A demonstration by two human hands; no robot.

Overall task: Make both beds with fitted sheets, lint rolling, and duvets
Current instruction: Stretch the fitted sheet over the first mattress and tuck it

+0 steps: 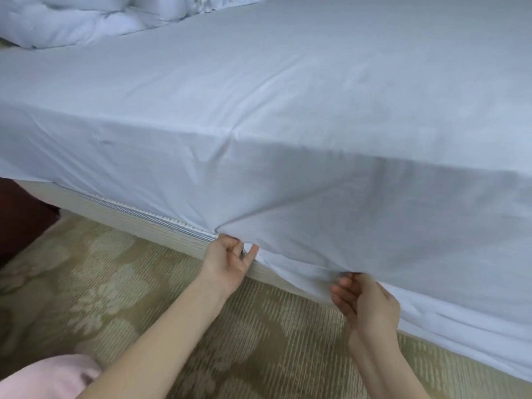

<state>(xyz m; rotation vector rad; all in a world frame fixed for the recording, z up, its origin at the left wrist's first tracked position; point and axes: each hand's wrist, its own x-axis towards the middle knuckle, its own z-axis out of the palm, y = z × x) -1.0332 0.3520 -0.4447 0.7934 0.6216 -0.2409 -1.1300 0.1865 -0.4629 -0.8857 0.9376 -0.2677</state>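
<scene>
A pale blue-white fitted sheet point(288, 110) covers the top and the near side of the mattress. Its lower hem hangs along the bed's side. My left hand point(227, 260) pinches the hem where the sheet meets the striped mattress edge point(149, 217). My right hand point(365, 303) grips the hem a little further right, fingers curled under the cloth. To the left of my left hand the mattress side and its piping stay uncovered. A crumpled white duvet point(72, 21) lies bunched at the far left end of the bed.
Patterned green-beige carpet point(129, 298) runs along the bed's near side. A dark wooden piece of furniture point(20, 226) stands at the left edge. Pink cloth point(49, 375) shows at the bottom left corner.
</scene>
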